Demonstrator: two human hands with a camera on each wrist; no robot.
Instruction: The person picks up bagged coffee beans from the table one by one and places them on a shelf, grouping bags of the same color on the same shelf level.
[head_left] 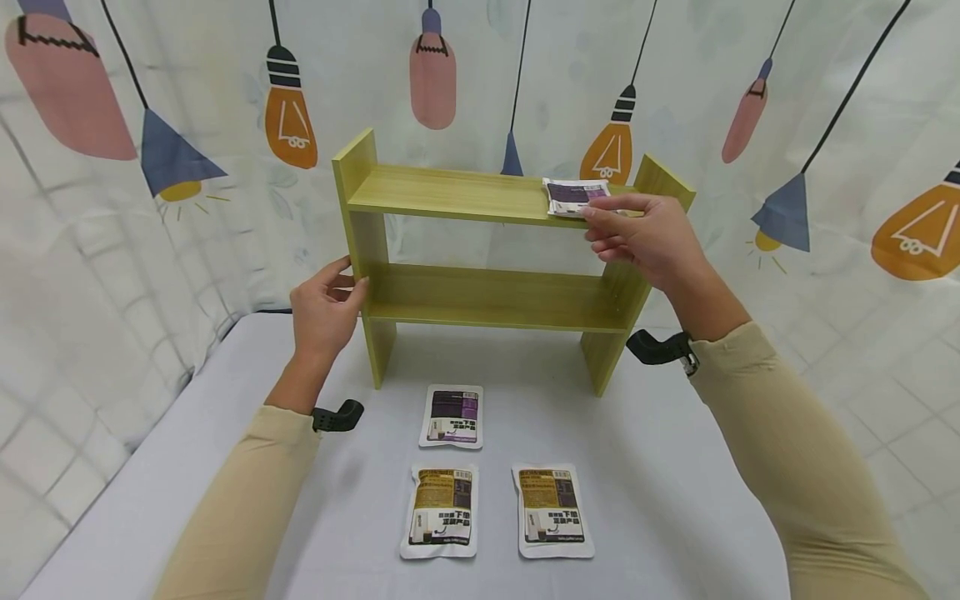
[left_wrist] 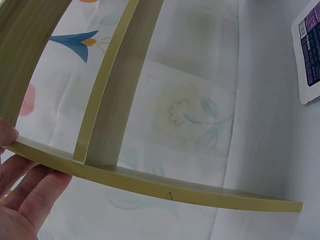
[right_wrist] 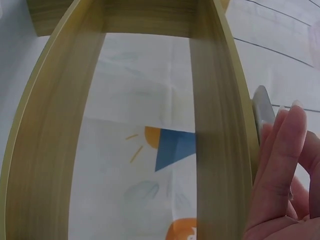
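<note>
A two-tier yellow-green wooden shelf stands on the table. My left hand grips its left side panel; in the left wrist view the thumb and fingers lie on opposite sides of the panel edge. Up at the top board's right end, my right hand pinches the near right corner of a small white packet with a purple label. The packet lies over the top board. In the right wrist view the fingers are beside the top board, and the packet shows only as a pale edge.
On the white-covered table in front of the shelf lies another purple-labelled packet. Nearer to me are two brown-labelled packets, a left one and a right one. Behind hangs a curtain printed with lamps.
</note>
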